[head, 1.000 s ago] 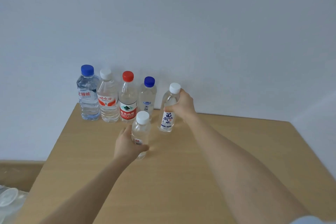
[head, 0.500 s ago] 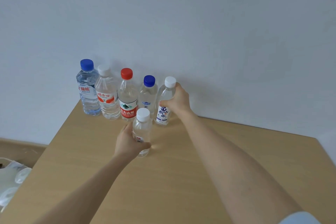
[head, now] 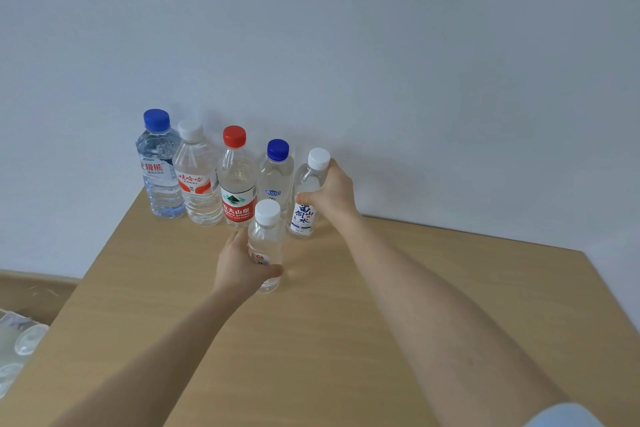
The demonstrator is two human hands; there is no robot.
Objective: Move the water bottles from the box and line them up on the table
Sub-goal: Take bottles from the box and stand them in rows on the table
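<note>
Pale wall (head: 381, 45) and a light wooden desk (head: 346, 340) set the scene, with water bottles standing upright in a row at the desk's far edge, close to the wall. I take the red-capped bottle (head: 237, 184) as my marker. Just to its left stands a white-capped bottle with a red-orange label (head: 197, 180), and beyond that, at the left end, a large blue-capped bottle (head: 159, 170). Just to the right of the red-capped bottle is a small blue-capped bottle (head: 277, 177).

My right hand (head: 334, 196) is clamped round the next one along, a white-capped bottle with blue characters (head: 304, 215). The thumb lies across its front above the label and the fingers wrap behind it. It stands upright, two places right of the red-capped bottle and just beside the small blue-capped one.

My left hand (head: 242, 267) grips a small white-capped bottle (head: 265, 239) low on its body, thumb curled round the front. This bottle is upright, in front of the red-capped bottle and slightly to its right, nearer to me than the row.

Far to the left of the red-capped bottle and below desk level, at the frame's edge, lies what looks like clear plastic packaging (head: 20, 347), too blurred to identify. A light blue sleeve (head: 568, 416) shows on my right arm.
</note>
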